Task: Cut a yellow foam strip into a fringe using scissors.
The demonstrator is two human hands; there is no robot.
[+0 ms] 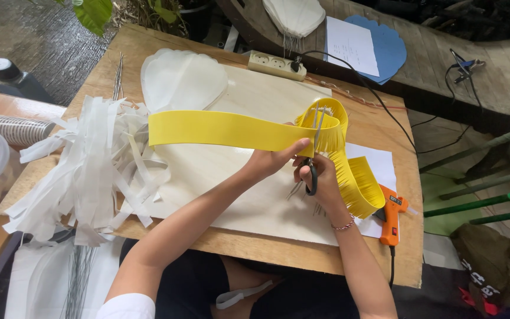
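Head view is showing me my left hand (270,160) pinching the yellow paper strip (231,131) shut between thumb and fingers, holding it level above the table (255,242). My right hand (320,180) is gripping the scissors (314,156), fingers curled closed through the dark handles, blades parted at the strip's lower edge, where the fringed part is curling down to the right. Fingertips are hiding behind the paper, and my lap is getting cut off below. White paper strips (90,171) are piling up at the left; an orange glue gun (389,215) is lying at the right edge; a power strip (275,65) is sitting at the far side.
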